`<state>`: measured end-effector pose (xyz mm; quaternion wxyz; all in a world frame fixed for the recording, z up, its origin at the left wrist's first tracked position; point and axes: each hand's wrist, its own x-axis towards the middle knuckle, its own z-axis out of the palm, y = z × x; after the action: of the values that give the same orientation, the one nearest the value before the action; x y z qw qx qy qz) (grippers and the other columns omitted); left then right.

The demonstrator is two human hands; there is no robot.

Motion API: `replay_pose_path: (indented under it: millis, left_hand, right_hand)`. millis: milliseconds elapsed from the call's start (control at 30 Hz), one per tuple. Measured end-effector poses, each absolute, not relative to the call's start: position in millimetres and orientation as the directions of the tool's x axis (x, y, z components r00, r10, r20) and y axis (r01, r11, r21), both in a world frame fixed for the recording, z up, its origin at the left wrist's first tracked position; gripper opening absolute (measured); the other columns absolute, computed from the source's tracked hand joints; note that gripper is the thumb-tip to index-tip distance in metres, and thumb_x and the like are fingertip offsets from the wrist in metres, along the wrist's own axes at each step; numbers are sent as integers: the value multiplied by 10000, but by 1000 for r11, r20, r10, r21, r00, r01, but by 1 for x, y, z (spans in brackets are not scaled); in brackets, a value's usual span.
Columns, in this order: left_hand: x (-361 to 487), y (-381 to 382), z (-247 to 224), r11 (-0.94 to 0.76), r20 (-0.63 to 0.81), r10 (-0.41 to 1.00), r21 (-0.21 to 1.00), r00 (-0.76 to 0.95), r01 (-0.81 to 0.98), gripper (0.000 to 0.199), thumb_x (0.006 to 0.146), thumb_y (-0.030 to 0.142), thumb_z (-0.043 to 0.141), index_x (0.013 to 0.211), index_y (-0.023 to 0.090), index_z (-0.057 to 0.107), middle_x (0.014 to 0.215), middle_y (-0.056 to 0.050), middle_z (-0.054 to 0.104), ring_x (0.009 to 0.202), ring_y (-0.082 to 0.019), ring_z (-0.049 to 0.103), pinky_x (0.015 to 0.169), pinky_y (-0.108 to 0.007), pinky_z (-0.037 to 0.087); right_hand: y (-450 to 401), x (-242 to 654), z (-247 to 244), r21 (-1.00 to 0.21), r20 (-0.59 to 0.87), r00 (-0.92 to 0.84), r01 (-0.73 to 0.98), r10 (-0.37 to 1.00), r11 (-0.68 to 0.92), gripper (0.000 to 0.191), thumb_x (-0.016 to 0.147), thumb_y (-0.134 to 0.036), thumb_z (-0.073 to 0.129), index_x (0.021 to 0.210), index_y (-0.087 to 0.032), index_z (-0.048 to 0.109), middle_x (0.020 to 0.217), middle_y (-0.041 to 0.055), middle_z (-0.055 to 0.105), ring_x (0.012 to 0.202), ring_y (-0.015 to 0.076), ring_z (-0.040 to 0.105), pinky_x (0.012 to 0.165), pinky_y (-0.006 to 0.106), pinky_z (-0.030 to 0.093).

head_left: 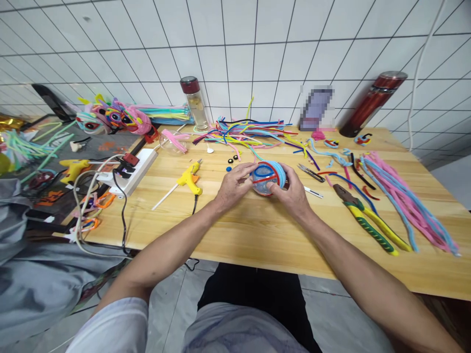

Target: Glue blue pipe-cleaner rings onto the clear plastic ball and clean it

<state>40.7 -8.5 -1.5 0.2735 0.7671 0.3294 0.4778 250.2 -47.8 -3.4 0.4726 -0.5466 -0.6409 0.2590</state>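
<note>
Between both hands, over the wooden table [235, 230], is a clear round ball [262, 187] partly wrapped in light blue and red pipe cleaners. A dark blue pipe-cleaner loop [263, 170] lies on its face. My left hand [235, 185] has its fingertips closed against the ball's left side. My right hand [292, 193] grips the right side, its thumb on the front. Right of the hands lie small thread snips [311, 172] and a white-handled cutter [313, 192]. To the left, a yellow glue gun [189, 180] rests with a glue stick in its back.
Pliers [362, 220] and bundled pink and blue pipe cleaners [408, 201] lie at right. Loose coloured pipe cleaners [243, 132] spread along the back. A glass bottle [196, 105] and a red flask [373, 105] stand by the wall. A corded power strip [136, 171] and another person's grey clothing [47, 279] are at left.
</note>
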Motion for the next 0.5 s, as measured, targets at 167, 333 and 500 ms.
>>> replay_pose_path:
  millis: [167,333,500]
  left_hand:
    - [42,-12,7,-603,563,797,755,218,257,298,958,266,555,1179,210,746,1264,-100,750,1233,-217,676,1115,-423,516]
    - [39,-24,31,-413,432,900,888,-56,202,270,979,352,547,1040,197,760,1139,-86,775,1080,-207,703,931,-356,569]
    - [13,-22,72,-342,354,932,931,-79,126,302,944,443,598,1028,204,762,1049,-52,785,980,-199,702,849,-325,559]
  right_hand:
    - [-48,245,-6,-901,296,22,340,955,272,716,812,-555,727,1413,-243,495,1379,118,625,1193,293,632,1018,505,533]
    - [-51,236,-13,-812,384,-43,460,923,359,761,799,-578,743,1417,-226,472,1408,158,580,1289,334,575,1078,564,483]
    - [-52,241,-11,-706,469,-103,553,877,442,740,848,-682,674,1396,-215,503,1364,176,593,1295,357,570,1091,586,476]
